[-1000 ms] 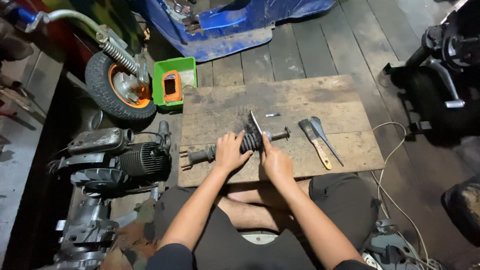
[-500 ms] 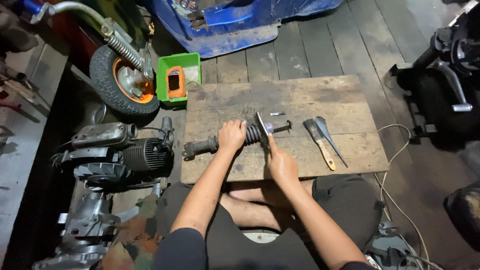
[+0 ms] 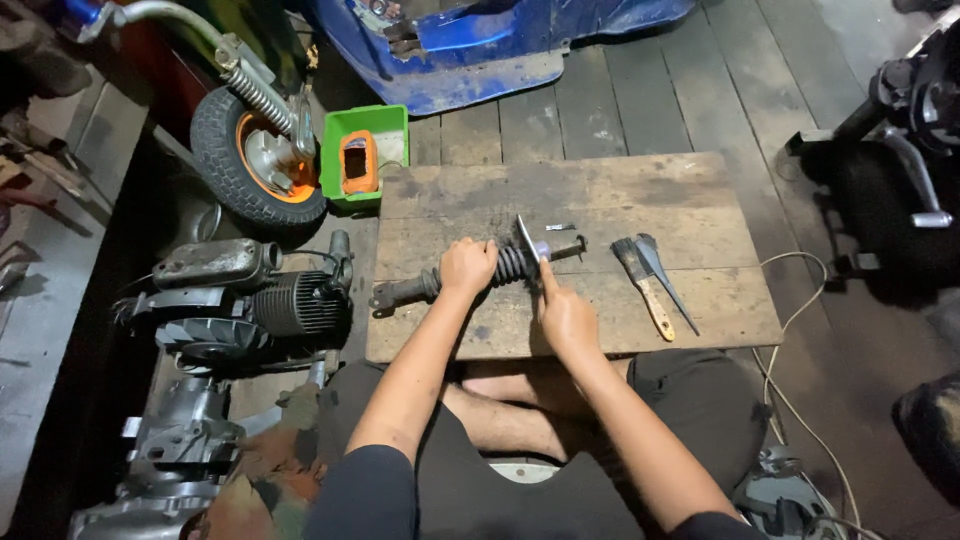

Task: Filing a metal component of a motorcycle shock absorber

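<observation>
The person sits cross-legged at the near edge of a wooden board (image 3: 620,190) that lies on the plank floor. The right hand (image 3: 566,318) rests on the board near its front edge, fingers closed around the handle of a flat blade (image 3: 528,240), whose tip stands up against the coils of a shock absorber (image 3: 480,272). The left hand (image 3: 467,265) is wrapped around that shock absorber at the near end of its black spring, pinning it to the board. The shock absorber lies lengthwise across the board, its left end overhanging the left edge, its thin rod pointing right.

Just right of the rod, a paintbrush (image 3: 645,285) with a wooden handle and a dark pointed tool (image 3: 665,280) lie side by side, apart from both hands. Bare board stretches beyond them to the right edge and across the far half.

Off the left edge sits an engine block (image 3: 250,300) with cooling fins, close to the overhanging end. Farther off stand a green tray (image 3: 362,120) holding an orange object, a small wheel (image 3: 255,160) with an orange hub, and a blue body panel (image 3: 480,50).
</observation>
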